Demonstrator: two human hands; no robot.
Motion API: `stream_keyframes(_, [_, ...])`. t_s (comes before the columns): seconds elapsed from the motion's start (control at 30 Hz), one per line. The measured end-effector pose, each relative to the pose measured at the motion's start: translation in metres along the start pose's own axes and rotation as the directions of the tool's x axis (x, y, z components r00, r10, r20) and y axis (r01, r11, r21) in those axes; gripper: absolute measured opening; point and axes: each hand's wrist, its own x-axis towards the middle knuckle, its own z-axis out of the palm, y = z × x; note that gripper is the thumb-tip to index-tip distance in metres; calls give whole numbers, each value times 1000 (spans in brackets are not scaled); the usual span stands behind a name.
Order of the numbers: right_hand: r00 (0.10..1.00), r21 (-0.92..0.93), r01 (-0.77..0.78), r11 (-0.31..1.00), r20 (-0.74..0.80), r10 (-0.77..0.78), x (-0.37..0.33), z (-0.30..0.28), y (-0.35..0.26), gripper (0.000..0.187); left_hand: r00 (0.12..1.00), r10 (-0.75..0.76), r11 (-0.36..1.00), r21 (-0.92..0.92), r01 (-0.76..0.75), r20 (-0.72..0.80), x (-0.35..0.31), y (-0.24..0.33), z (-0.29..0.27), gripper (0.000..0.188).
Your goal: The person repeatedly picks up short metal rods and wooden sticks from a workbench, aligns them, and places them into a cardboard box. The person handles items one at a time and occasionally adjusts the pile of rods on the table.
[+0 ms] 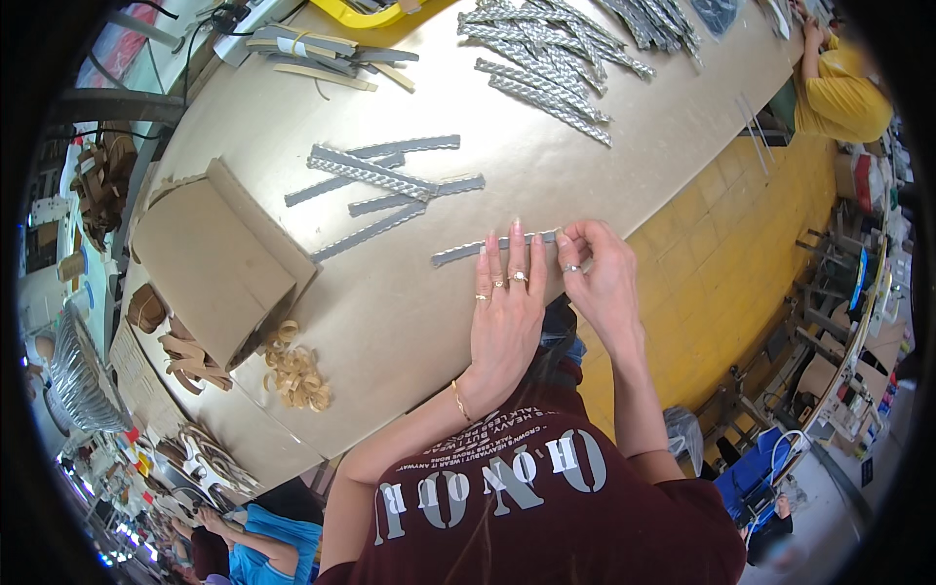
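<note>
A narrow grey strip with a silver braided edge [453,255] lies on the table near its front edge. My left hand [507,322] rests flat across it, fingers stretched out and pressing it down. At the strip's right end, my right hand [603,278] pinches the tip between thumb and forefinger. Beyond my hands, several similar grey-and-silver strips [375,174] lie loosely crossed, one showing its braided face. Farther back is a pile of silver braided strips [541,49].
An open cardboard box [210,263] lies at the left, with curled tan peelings [295,378] and brown strips [193,361] beside it. A banded bundle of strips [327,51] and a yellow tray [361,14] sit at the back. A person in yellow [843,93] works at the far right.
</note>
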Motion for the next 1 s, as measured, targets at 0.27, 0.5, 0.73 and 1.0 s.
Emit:
stream_keyframes(0.27, [1000,-34,16,999,-17,-17,-2,4,2,9,1000,3,1000,1,-3,-7,1,-1,0,63])
stream_keyframes(0.5, [948,-287,249,925,-121,-293,-23,18,16,32,999,7,999,31,-6,-32,0,-1,3,64])
stream_keyframes(0.73, [946,-484,226,846,-100,-310,-39,27,26,59,998,-36,995,-96,31,-53,-10,-23,3,65])
stream_keyframes(1.0, [948,-477,215,853,-108,-299,-37,23,17,58,966,-256,957,-156,245,-49,-42,-61,-4,81])
